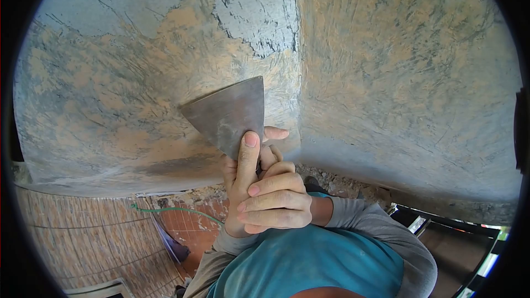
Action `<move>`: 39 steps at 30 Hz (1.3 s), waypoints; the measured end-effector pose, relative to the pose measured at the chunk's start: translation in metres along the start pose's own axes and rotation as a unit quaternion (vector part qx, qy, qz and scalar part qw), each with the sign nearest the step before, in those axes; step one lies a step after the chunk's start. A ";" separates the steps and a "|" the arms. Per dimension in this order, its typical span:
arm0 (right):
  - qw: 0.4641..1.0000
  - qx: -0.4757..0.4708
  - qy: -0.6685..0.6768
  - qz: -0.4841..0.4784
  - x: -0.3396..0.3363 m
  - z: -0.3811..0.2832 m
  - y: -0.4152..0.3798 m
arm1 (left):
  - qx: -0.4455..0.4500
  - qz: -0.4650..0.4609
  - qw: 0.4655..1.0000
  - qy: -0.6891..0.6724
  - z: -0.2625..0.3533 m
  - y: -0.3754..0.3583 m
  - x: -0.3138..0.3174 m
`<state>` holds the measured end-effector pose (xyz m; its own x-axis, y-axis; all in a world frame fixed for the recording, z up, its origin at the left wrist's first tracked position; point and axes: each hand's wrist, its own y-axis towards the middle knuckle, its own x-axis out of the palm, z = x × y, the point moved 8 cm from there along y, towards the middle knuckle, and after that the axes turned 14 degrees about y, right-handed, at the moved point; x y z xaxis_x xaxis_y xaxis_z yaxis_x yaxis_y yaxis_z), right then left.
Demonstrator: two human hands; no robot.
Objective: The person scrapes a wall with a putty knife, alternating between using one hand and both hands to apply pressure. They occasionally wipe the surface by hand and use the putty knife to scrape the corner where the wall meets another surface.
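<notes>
A broad triangular metal scraper (231,111) is tilted against the plastered wall, its wide edge toward the upper left. My left hand (238,190) is closed on it, with the thumb stretched up onto the base of the blade. From the right, my right hand (280,201) wraps its fingers across my left hand and the handle area. The handle itself is mostly hidden by the fingers. Around the blade, the left wall face (105,105) has patchy tan and grey filler covered in scratch marks. Paler grey coating (256,8) with a ragged edge lies above.
An inner corner runs down to the right wall face (397,88), also patchy. Broken rubble (353,185) lines the wall's foot. Below left are a strip-patterned surface (83,232), reddish tiles (190,232) and a green cord (176,208). A dark frame (452,248) is at lower right.
</notes>
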<state>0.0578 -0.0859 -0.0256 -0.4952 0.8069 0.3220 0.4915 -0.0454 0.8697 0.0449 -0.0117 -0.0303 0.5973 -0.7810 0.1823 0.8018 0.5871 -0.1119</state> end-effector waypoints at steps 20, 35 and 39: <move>0.966 0.172 -0.184 -0.061 0.022 0.017 0.040 | 0.041 0.012 0.997 -0.070 -0.018 0.027 0.001; 0.981 0.170 0.078 -0.056 -0.004 0.030 0.061 | 0.158 0.103 0.978 0.092 0.029 0.033 0.006; 0.970 -0.061 0.222 -0.075 -0.025 0.016 0.056 | 0.139 0.097 0.984 0.050 0.026 0.029 0.014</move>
<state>0.1088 -0.0997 0.0088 -0.8277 0.4784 0.2933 0.3143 -0.0378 0.9486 0.0756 0.0002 -0.0053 0.7481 -0.6580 0.0852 0.6449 0.7513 0.1399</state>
